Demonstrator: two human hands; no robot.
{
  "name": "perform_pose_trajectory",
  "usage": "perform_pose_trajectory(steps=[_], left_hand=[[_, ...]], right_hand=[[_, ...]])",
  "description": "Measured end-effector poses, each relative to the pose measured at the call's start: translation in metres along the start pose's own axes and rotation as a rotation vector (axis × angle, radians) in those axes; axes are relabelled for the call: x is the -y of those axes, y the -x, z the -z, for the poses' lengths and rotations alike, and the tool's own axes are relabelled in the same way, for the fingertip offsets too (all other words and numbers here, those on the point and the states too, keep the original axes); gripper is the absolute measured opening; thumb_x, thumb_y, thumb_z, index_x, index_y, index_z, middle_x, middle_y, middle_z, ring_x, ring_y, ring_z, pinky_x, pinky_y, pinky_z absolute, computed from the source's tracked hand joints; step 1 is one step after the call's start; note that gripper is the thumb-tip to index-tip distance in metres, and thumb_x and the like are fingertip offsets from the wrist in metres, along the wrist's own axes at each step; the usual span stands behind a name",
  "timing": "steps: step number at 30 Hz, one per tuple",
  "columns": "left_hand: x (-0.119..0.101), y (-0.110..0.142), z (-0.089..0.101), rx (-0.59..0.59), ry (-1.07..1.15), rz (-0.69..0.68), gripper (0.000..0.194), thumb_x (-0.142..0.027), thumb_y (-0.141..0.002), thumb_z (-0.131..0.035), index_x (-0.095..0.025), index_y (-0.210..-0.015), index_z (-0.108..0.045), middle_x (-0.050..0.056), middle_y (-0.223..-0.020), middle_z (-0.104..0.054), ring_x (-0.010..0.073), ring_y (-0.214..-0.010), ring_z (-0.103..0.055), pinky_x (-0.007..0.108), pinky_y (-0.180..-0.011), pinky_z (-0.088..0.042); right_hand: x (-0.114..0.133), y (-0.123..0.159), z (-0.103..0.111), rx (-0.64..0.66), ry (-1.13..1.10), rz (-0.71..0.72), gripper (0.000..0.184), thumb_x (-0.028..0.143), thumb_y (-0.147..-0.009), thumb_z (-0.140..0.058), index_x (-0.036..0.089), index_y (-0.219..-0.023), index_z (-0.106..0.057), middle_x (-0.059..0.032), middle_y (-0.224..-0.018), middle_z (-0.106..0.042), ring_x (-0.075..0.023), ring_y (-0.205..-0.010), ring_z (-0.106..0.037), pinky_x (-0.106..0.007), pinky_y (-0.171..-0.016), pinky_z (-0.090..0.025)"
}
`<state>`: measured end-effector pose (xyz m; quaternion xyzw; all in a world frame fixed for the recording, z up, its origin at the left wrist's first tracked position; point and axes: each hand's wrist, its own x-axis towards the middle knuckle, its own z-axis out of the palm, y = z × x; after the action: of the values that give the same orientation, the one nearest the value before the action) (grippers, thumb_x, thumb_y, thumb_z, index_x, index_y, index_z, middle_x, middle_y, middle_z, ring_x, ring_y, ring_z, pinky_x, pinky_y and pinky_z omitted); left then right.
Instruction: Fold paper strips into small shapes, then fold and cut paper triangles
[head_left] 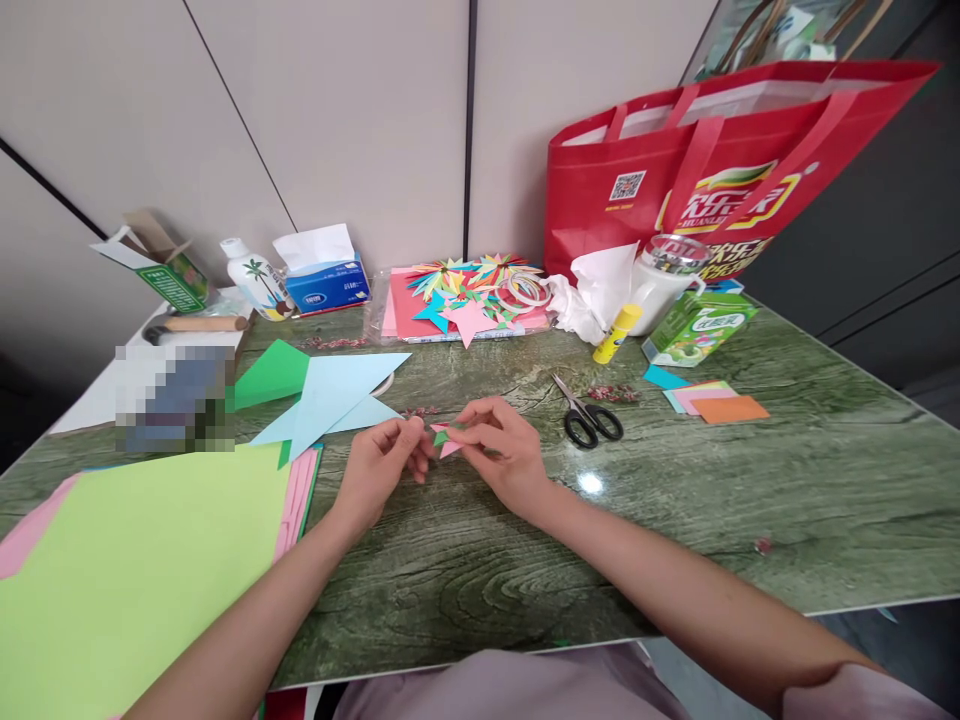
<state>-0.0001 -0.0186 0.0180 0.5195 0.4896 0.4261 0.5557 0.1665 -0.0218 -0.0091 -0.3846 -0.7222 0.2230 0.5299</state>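
My right hand (501, 447) pinches a small folded piece of pink and green paper (442, 438) between thumb and fingers, above the middle of the table. Just left of that paper is my left hand (384, 458), its fingers curled and the thumb pressed against the forefinger. Whatever the left fingertips may hold is hidden or too small to make out. Scissors with black handles (589, 415) lie to the right of my right hand, blades pointing away. Beyond my left hand rests a large light blue paper star (324, 388), with a green folded paper (274, 372) beside it.
Large coloured sheets (165, 570) cover the left front. Along the back stand a white bottle (255, 278), a tissue pack (326, 280), small paper stars (469, 318), a yellow glue stick (616, 334), a lidded mug (660, 285) and a red bag (592, 200). Paper slips (729, 408) lie right.
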Motion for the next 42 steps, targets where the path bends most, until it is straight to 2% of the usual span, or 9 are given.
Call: perform_pose_trajectory(steps=[2, 4, 8, 12, 15, 19, 28, 39, 42], left_hand=[[0.0, 0.0, 0.0, 0.073, 0.006, 0.082, 0.034, -0.045, -0.076, -0.057, -0.014, -0.062, -0.06, 0.001, -0.051, -0.057, 0.0109, -0.044, -0.051, 0.023, -0.042, -0.042], [0.0, 0.0, 0.0, 0.127, -0.002, 0.122, 0.029, -0.041, -0.072, -0.063, -0.013, -0.065, -0.064, 0.001, -0.051, -0.058, 0.0104, -0.044, -0.051, 0.022, -0.043, -0.041], [0.001, -0.001, 0.002, 0.079, 0.047, 0.123, 0.02, -0.033, -0.066, -0.07, -0.014, -0.062, -0.067, 0.001, -0.052, -0.06, 0.0089, -0.043, -0.051, 0.021, -0.045, -0.04], [0.003, -0.003, 0.003, -0.029, 0.071, 0.083, 0.018, -0.03, -0.064, -0.071, -0.014, -0.059, -0.066, -0.001, -0.051, -0.06, 0.0077, -0.043, -0.05, 0.02, -0.045, -0.038], [0.004, -0.003, 0.003, -0.034, 0.055, 0.056, 0.019, -0.031, -0.066, -0.07, -0.014, -0.06, -0.066, 0.0, -0.055, -0.062, 0.0079, -0.044, -0.05, 0.02, -0.045, -0.038], [0.005, -0.003, 0.003, 0.023, 0.004, 0.056, 0.019, -0.031, -0.068, -0.068, -0.013, -0.061, -0.066, 0.001, -0.055, -0.062, 0.0074, -0.043, -0.048, 0.02, -0.044, -0.037], [0.004, -0.003, 0.003, 0.034, 0.006, 0.086, 0.022, -0.034, -0.066, -0.07, -0.014, -0.061, -0.065, 0.001, -0.054, -0.059, 0.0077, -0.044, -0.046, 0.02, -0.043, -0.037], [-0.001, -0.002, 0.003, 0.098, -0.013, 0.137, 0.022, -0.034, -0.066, -0.07, -0.014, -0.058, -0.064, 0.001, -0.053, -0.059, 0.0066, -0.043, -0.043, 0.019, -0.041, -0.033], [0.0, -0.002, 0.002, 0.099, 0.009, 0.146, 0.022, -0.034, -0.065, -0.07, -0.014, -0.058, -0.063, 0.001, -0.053, -0.058, 0.0066, -0.043, -0.042, 0.019, -0.04, -0.032]], right_hand=[[-0.002, 0.001, 0.0, 0.053, 0.055, 0.05, 0.019, 0.017, -0.083, -0.05, 0.024, -0.083, -0.067, -0.0067, -0.097, -0.055, -0.0123, -0.071, -0.054, -0.027, -0.059, -0.046], [-0.003, 0.001, 0.0, 0.097, 0.05, 0.087, 0.021, 0.017, -0.085, -0.048, 0.025, -0.086, -0.067, -0.0067, -0.098, -0.055, -0.0129, -0.076, -0.055, -0.028, -0.064, -0.048], [-0.002, 0.0, -0.003, 0.073, -0.03, 0.109, 0.018, 0.016, -0.084, -0.048, 0.023, -0.086, -0.065, -0.007, -0.095, -0.054, -0.0149, -0.085, -0.055, -0.03, -0.071, -0.05], [0.002, -0.002, -0.006, 0.036, -0.192, -0.184, 0.011, 0.021, -0.083, -0.05, 0.02, -0.086, -0.061, -0.0058, -0.087, -0.057, -0.0152, -0.077, -0.06, -0.029, -0.066, -0.052], [0.005, -0.002, -0.01, 0.105, -0.423, -0.426, 0.013, 0.029, -0.08, -0.057, 0.018, -0.086, -0.055, -0.0024, -0.074, -0.06, -0.0133, -0.062, -0.061, -0.028, -0.059, -0.054], [0.004, 0.0, -0.014, 0.168, -0.584, -0.545, 0.021, 0.033, -0.074, -0.063, 0.017, -0.083, -0.053, -0.0013, -0.07, -0.062, -0.0125, -0.06, -0.061, -0.028, -0.059, -0.054], [0.003, -0.001, -0.014, 0.168, -0.589, -0.592, 0.03, 0.032, -0.071, -0.066, 0.017, -0.094, -0.055, 0.0014, -0.065, -0.061, -0.0107, -0.055, -0.061, -0.024, -0.054, -0.054], [0.002, -0.011, -0.001, 0.38, -0.544, -0.565, 0.019, 0.031, -0.07, -0.064, 0.016, -0.081, -0.06, 0.0035, -0.056, -0.057, -0.0072, -0.045, -0.052, -0.019, -0.047, -0.047], [0.001, -0.012, 0.0, 0.386, -0.56, -0.555, 0.02, 0.034, -0.07, -0.065, 0.016, -0.08, -0.062, 0.0036, -0.055, -0.057, -0.0074, -0.045, -0.052, -0.019, -0.046, -0.046]])
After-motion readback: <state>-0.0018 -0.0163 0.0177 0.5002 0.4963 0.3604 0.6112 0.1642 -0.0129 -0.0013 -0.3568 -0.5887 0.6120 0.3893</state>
